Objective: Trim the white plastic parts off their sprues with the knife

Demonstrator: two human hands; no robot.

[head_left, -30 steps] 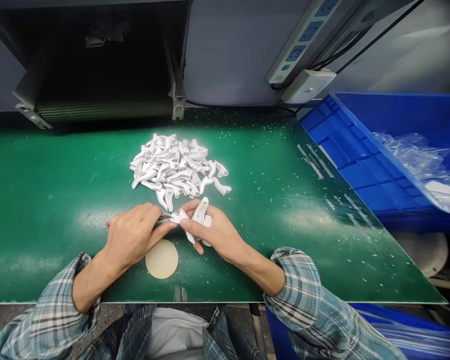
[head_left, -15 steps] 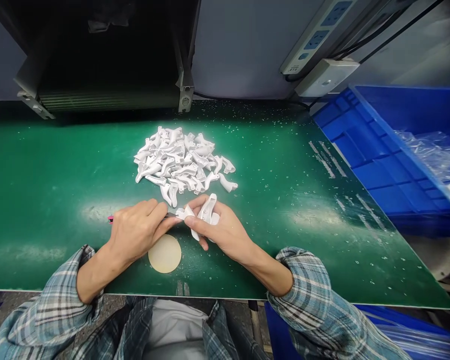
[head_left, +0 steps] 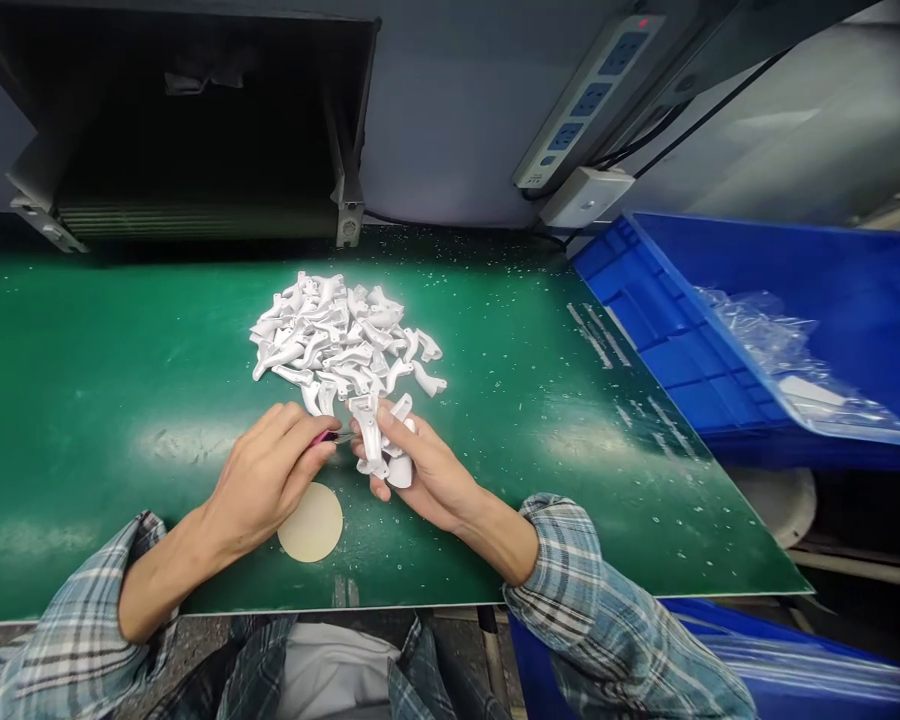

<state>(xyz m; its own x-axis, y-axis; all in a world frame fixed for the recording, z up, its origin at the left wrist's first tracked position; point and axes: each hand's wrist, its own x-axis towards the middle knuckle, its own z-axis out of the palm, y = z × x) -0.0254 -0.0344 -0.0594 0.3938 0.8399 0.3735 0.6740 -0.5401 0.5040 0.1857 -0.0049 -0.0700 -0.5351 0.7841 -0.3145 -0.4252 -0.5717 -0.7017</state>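
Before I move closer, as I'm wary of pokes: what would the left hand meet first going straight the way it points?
Probably the white parts held in the right hand, with the pink-ended tool in the left hand leading; depth leaves the gap unclear.

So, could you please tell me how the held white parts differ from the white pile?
The held parts are just a few, while the pile has many more. The held parts are gripped in the right hand; the pile lies loose on the green tabletop. Both are white, with similar curved shapes.
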